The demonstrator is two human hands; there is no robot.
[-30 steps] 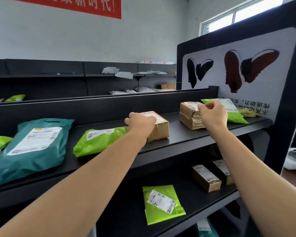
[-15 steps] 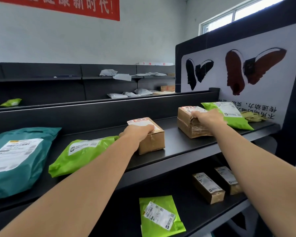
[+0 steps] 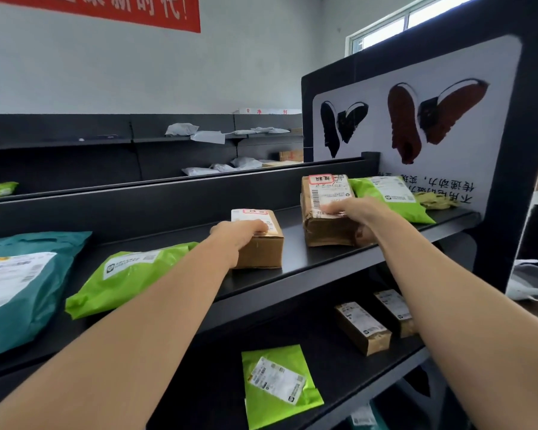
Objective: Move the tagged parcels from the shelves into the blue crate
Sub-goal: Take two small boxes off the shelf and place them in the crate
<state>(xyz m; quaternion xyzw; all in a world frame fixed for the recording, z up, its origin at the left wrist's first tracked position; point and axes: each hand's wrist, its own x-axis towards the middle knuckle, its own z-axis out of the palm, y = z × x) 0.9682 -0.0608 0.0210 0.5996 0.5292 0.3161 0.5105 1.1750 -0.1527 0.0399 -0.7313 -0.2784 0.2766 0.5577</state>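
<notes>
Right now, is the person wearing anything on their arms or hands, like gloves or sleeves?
No. The left hand and the right hand are bare, with no gloves, rings or watch showing. Both forearms are uncovered all the way to the picture's edge, so no sleeve is in view. The fingers are slim with short nails.

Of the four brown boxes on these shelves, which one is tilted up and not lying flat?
The larger box under the right hand, on the upper shelf; its label side faces the camera.
</notes>
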